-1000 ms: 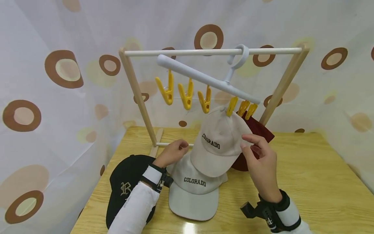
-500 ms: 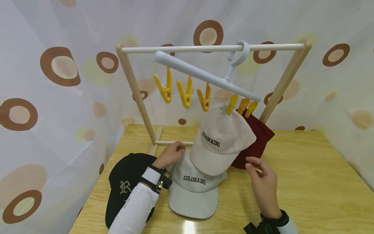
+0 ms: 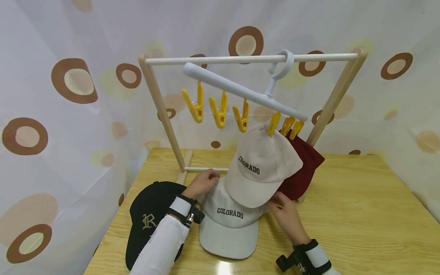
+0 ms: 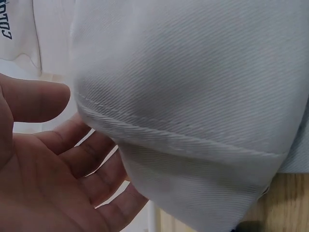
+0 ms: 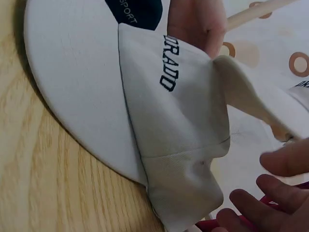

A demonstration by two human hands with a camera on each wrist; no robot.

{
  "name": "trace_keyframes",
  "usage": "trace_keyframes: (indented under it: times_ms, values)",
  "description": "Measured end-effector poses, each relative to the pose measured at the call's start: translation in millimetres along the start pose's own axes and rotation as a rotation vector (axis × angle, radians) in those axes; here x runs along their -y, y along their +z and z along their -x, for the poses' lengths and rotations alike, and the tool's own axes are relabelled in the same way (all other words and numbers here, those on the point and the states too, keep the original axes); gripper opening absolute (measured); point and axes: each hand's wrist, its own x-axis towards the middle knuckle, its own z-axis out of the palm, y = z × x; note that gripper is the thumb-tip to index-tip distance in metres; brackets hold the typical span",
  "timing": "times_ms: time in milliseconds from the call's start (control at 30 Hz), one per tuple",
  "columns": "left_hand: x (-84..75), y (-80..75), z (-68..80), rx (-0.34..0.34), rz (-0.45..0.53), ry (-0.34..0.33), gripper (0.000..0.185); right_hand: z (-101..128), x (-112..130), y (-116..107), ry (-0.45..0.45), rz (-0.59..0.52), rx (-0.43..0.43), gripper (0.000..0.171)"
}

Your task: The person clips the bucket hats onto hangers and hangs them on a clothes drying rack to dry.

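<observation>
While our left hand [image 3: 203, 183] and right hand [image 3: 284, 214] are flanking the lower cap [image 3: 228, 225], wide and holding nothing, we're likely preparing to lift it, needing side pinches.

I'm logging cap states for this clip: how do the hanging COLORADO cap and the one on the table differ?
The hanging cap is held by a yellow clip; the lower cap rests on the table. The hanging cap's lettering slants down rightward; the lower cap's is nearly level. In the head view, the hanging cap partly covers the lower cap. Both are pale with dark COLORADO lettering.
</observation>
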Motion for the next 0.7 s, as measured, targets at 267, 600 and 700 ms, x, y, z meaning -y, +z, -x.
trace_keyframes:
  times_ms: [267,600,700]
  values:
    - [2.0,3.4,1.4,0.011,0.019,-0.005,0.034,-14,-8,8,0.039,0.006,0.133,0.048]
    - [1.4,2.9,5.6,0.033,0.024,0.018,0.033,-15,-11,12,0.040,0.023,0.185,0.053]
    - [1.4,3.3,8.9,0.043,0.006,0.018,0.033,-13,-12,12,0.039,0.013,0.211,0.056]
